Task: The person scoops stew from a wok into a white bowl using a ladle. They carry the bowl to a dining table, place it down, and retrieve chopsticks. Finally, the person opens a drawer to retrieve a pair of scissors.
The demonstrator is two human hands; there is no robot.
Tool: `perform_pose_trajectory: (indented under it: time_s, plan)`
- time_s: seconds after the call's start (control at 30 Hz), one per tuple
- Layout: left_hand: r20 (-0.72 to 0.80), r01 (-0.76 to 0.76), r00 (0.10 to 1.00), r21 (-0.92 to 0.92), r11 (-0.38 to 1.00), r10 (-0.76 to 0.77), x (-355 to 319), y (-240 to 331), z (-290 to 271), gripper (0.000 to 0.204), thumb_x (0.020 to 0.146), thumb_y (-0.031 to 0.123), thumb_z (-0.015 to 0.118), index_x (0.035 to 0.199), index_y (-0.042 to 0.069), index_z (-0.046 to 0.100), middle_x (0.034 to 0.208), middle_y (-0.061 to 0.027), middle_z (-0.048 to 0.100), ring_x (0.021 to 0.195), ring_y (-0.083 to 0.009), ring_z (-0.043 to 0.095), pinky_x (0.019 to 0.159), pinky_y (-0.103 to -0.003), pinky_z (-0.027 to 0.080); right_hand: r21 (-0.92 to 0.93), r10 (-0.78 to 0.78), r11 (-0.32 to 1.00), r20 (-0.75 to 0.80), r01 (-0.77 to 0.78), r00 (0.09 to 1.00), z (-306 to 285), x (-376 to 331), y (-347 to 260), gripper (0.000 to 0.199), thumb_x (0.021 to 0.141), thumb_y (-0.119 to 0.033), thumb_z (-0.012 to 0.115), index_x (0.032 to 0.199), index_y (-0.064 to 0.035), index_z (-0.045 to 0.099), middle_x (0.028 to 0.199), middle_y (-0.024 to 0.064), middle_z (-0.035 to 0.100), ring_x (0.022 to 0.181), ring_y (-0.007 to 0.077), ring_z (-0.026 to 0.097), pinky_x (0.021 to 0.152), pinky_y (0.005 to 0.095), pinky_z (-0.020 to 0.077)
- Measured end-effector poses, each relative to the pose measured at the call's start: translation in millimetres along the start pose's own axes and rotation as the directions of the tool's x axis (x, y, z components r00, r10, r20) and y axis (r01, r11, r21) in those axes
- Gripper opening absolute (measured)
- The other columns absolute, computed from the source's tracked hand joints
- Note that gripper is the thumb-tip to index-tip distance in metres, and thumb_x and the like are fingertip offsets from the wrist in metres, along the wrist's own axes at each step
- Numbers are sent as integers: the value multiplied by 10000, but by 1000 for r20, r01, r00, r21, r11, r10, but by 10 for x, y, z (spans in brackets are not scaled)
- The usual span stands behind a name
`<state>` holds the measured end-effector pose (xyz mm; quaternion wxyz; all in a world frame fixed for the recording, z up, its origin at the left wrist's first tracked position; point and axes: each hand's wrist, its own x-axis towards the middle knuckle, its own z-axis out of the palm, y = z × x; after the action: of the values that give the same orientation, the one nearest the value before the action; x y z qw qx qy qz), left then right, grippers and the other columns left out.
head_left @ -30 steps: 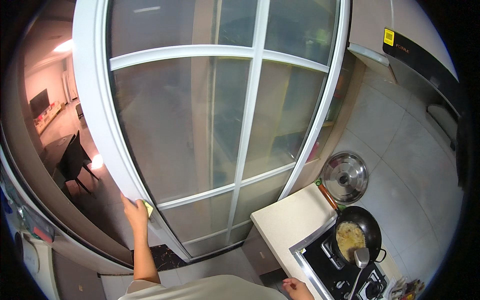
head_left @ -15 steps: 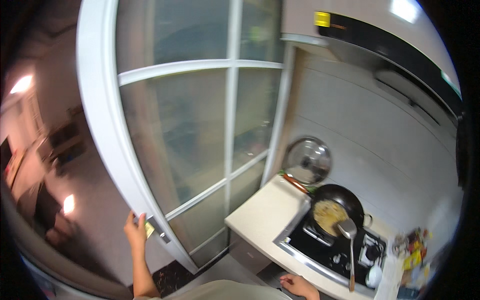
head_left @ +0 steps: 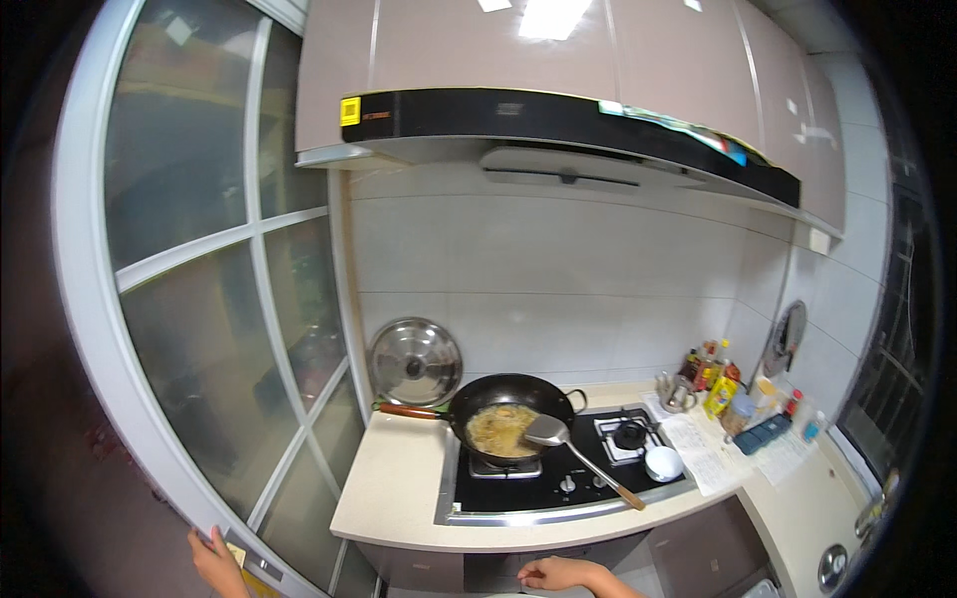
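At the lower left, my left hand [head_left: 214,563] is closed on the edge of a white-framed glass door [head_left: 189,369], beside its handle plate; its fingertips show only in part. My right hand [head_left: 555,572] hangs in front of the counter's front edge, fingers curled, with nothing visible in them. On the black gas hob [head_left: 518,491], a dark wok [head_left: 469,399] with a wooden handle holds yellowish food in bubbling liquid [head_left: 498,431]. A metal spatula [head_left: 588,463] leans on the wok's rim, its wooden handle end over the hob's front edge. Neither hand touches the wok or spatula.
A steel lid with glass [head_left: 416,364] leans on the wall behind the wok. A white bowl [head_left: 663,463] sits on the hob's right side. Bottles and condiments [head_left: 723,389] crowd the right corner near a sink [head_left: 832,568]. A black range hood [head_left: 568,120] juts out overhead.
My view has swung right, from the doorway toward the hob. The left hand stays at the door's edge; the right hand remains curled by the counter. The wok and spatula look unmoved.
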<state>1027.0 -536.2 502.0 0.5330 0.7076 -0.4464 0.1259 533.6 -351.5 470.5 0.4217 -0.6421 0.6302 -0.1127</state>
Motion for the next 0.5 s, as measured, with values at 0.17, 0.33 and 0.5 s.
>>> perform_pose_trajectory:
  time_s: [0.17, 0.33, 0.5]
  plan:
    - [-8, -28, 1000, -118, 993, 27, 85, -486, 165, 416, 843, 296, 544, 1116, -4, 451, 537, -90, 425, 477, -215, 423, 471, -357, 349, -60, 22, 998, -53, -25, 998, 53, -137, -157, 285, 829, -267, 492, 1020, -64, 551, 927, 122, 615, 884, 257, 583, 784, 329, 441]
    - [69, -5, 998, -82, 997, 10, 132, -459, 74, 422, 839, 284, 555, 1139, 7, 446, 530, -60, 425, 473, -174, 423, 459, -336, 341, 6, 14, 1000, -126, -14, 992, 79, -132, -373, 197, 774, -165, 548, 932, -48, 564, 840, 106, 615, 792, 222, 589, 719, 307, 454]
    - [89, 163, 987, -482, 861, -136, -22, -524, 126, 407, 857, 286, 528, 1149, 12, 456, 589, 8, 421, 541, -62, 396, 453, -258, 313, -66, -107, 994, -524, 85, 845, 217, -162, -161, 138, 792, -137, 570, 872, -25, 585, 729, 105, 597, 621, 185, 580, 577, 301, 471]
